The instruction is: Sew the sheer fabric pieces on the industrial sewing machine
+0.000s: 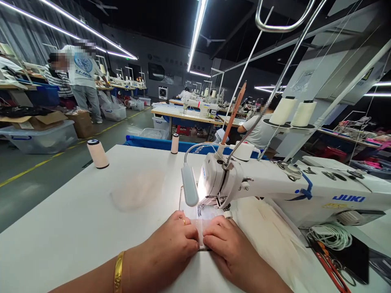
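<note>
My left hand and my right hand lie side by side on the white table, fingertips pinching a narrow strip of white fabric between them. The strip runs forward under the presser foot of a white JUKI sewing machine, lit by its small lamp. A gold bangle and a ring are on my left arm and hand. More white fabric is heaped to the right of my right hand under the machine arm.
A small pile of sheer white pieces lies left of the machine. Thread spools stand at the table's far edge. Red-handled scissors and a white cord coil lie at right. People stand at far benches.
</note>
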The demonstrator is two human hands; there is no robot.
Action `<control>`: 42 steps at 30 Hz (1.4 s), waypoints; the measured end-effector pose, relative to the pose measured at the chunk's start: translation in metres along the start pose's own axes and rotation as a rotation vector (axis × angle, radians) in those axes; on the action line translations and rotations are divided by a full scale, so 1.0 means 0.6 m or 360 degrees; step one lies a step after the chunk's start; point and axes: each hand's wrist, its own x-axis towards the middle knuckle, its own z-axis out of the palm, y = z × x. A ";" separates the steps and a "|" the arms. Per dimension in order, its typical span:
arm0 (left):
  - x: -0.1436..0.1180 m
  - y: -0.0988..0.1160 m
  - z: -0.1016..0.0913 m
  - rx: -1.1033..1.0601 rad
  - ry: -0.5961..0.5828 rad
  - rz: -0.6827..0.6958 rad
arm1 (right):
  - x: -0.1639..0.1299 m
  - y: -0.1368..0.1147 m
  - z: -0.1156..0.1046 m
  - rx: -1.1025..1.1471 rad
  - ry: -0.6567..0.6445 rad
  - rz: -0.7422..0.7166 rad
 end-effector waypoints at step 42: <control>0.030 -0.040 0.003 0.0346 -0.0036 -0.0478 | 0.018 0.027 0.029 -0.0294 0.0102 0.0347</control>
